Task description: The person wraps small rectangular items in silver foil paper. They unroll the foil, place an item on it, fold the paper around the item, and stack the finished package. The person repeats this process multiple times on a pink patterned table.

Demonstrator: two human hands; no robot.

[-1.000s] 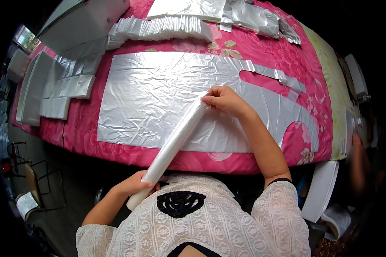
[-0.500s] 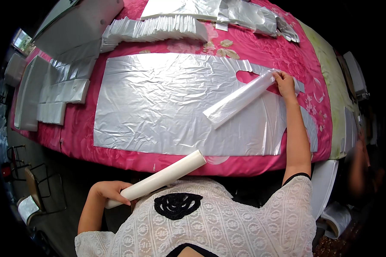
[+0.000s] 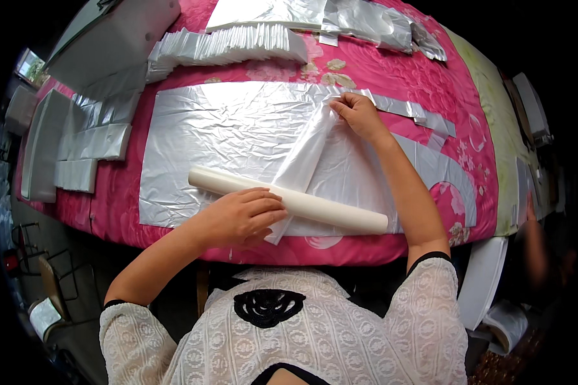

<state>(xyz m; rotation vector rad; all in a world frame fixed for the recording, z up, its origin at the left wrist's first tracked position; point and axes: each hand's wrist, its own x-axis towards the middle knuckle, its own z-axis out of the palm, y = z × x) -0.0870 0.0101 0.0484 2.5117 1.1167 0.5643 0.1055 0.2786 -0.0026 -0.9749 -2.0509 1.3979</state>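
Observation:
A thin, shiny plastic sheet (image 3: pixel 205 128), shaped like a disposable apron with narrow straps at its right end, lies spread on the table. My right hand (image 3: pixel 361 117) pinches the far end of a folded plastic strip (image 3: pixel 302 157), which slants toward me across the sheet. Over the strip's nearer part lies a smooth white tube (image 3: pixel 337 212), like a rolling pin. My left hand (image 3: pixel 253 215) curls over the tube's middle. The strip's near end comes out below the tube, at the front of the sheet.
A pink flowered cloth (image 3: pixel 424 83) covers the table. A row of folded plastic packets (image 3: pixel 231 48) lies behind the sheet, with more plastic sheets (image 3: pixel 359 25) farther back. Stacked packets (image 3: pixel 96 141) and white boxes (image 3: pixel 45 147) stand at the left. Another person's arm (image 3: pixel 534 250) shows blurred at right.
My left hand has brought the tube up from beside my body onto the sheet, across the strip. My right hand has moved left with the strip, which now slants more steeply.

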